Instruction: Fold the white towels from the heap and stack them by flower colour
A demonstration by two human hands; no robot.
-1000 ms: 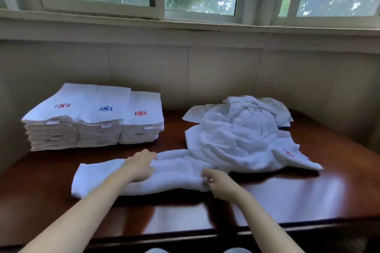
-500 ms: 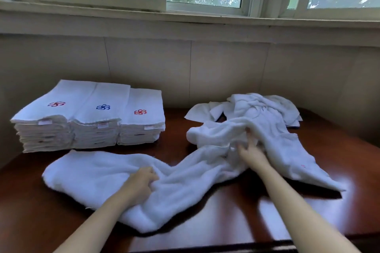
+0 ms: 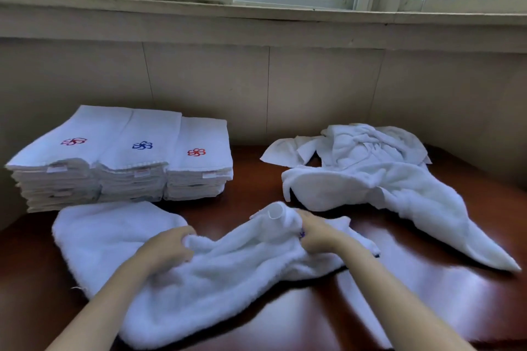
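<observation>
A rumpled white towel (image 3: 114, 239) lies across the near part of the dark wooden table (image 3: 427, 302). My left hand (image 3: 165, 248) grips a bunch of it near its middle. My right hand (image 3: 316, 232) holds its bunched right end, and a speck of blue-purple shows at my fingers. The heap of unfolded white towels (image 3: 370, 168) sits at the back right, apart from the held towel. Three stacks of folded towels stand at the back left: a pink-red flower stack (image 3: 57, 162), a blue flower stack (image 3: 137, 162) and a red flower stack (image 3: 199, 165).
A tiled wall (image 3: 256, 85) runs behind the table under a window sill (image 3: 256, 11). One towel of the heap trails in a long point toward the table's right front (image 3: 484, 253). Bare wood shows at the front right.
My right hand left the heap and came back toward me with the towel's right end, which is free of the heap now. My left hand stayed gripping the towel's middle.
</observation>
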